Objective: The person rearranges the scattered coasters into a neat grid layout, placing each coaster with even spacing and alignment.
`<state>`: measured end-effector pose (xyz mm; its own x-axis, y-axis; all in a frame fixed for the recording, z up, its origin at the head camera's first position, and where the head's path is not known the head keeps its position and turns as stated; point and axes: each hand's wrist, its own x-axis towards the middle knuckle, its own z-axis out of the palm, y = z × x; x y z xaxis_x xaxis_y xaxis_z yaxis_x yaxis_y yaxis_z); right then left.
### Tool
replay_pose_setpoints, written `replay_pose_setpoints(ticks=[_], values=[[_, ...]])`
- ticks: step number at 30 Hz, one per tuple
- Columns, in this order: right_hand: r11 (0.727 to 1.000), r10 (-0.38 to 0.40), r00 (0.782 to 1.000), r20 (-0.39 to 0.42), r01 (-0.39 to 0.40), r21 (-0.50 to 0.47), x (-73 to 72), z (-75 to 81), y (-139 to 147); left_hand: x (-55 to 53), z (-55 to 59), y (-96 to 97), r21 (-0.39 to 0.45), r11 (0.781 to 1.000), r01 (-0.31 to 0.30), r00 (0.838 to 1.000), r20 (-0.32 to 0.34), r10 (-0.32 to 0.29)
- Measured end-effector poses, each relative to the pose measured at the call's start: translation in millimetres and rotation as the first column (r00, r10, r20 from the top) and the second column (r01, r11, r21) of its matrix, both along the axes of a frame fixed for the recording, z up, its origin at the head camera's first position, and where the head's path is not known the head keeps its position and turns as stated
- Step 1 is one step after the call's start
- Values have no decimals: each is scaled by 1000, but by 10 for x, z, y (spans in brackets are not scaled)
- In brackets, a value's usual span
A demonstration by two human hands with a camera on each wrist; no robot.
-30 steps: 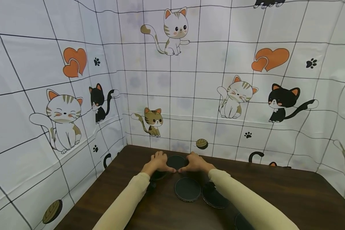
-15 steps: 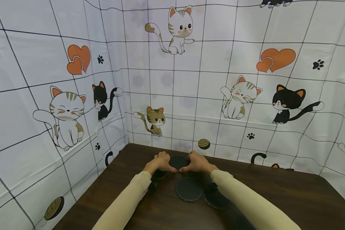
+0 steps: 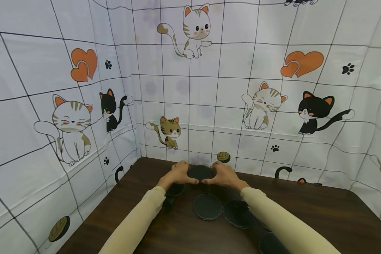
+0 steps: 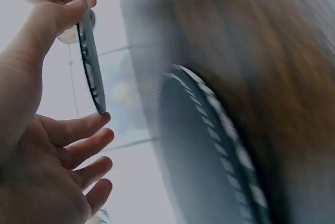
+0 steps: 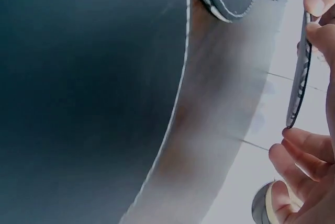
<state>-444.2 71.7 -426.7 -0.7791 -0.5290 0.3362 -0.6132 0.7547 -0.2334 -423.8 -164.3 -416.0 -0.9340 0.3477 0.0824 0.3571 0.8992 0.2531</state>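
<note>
Both hands hold one round dark coaster (image 3: 200, 173) with stitched edging at the far side of the table. My left hand (image 3: 179, 173) pinches its left edge between thumb and index finger; my right hand (image 3: 223, 174) grips the right edge likewise. In the left wrist view the coaster (image 4: 90, 56) appears edge-on, off the tabletop, with the other left fingers (image 4: 93, 145) spread away from it. The right wrist view shows the same coaster (image 5: 300, 77) edge-on between the right thumb and index finger.
More dark round coasters lie on the brown wooden table (image 3: 304, 204): one in the middle (image 3: 207, 207), one right of it (image 3: 237, 213), one near the left wrist (image 3: 175, 189), one at the front (image 3: 273, 244). A cat-printed white sheet (image 3: 209, 88) hangs behind and left.
Both hands have risen slightly with the coaster, which now tilts up off the table. The other coasters lie where they were.
</note>
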Motion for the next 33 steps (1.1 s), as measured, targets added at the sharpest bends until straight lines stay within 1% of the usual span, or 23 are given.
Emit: replay_pose_setpoints(ticks=[3, 5, 7, 11, 15, 18, 20, 22, 24, 29, 33], values=[[1000, -9, 998, -60, 7, -27, 53, 6, 110, 44, 37, 73, 46, 999, 28, 999, -42, -26], [999, -26, 995, -92, 21, -46, 109, 22, 186, 86, 65, 126, 67, 996, 50, 997, -69, -45], [997, -23, 993, -119, 15, -75, 178, 44, 265, 129, 88, 182, 81, 994, 72, 993, -95, -64], [990, -23, 988, -156, 1, -140, 357, 104, 455, 247, 148, 319, 106, 988, 117, 985, -140, -101], [981, -24, 981, -194, -14, -193, 581, 153, 698, 407, 203, 510, 110, 979, 169, 972, -182, -147], [978, -27, 975, -222, -20, -207, 768, 174, 882, 556, 243, 676, 102, 974, 201, 963, -205, -177], [978, -35, 972, -234, -15, -208, 903, 199, 985, 666, 269, 777, 93, 973, 211, 958, -216, -187], [977, -39, 971, -238, -12, -211, 1037, 220, 1072, 786, 292, 861, 85, 973, 214, 957, -217, -191], [977, -43, 972, -233, -7, -211, 1167, 239, 1145, 919, 311, 928, 78, 976, 205, 960, -211, -185], [977, -42, 981, -188, 1, -214, 1479, 252, 1296, 1245, 315, 1067, 70, 981, 181, 966, -198, -164], [976, -55, 990, -131, 25, -216, 1737, 176, 1371, 1485, 238, 1133, 54, 978, 202, 965, -184, -189]])
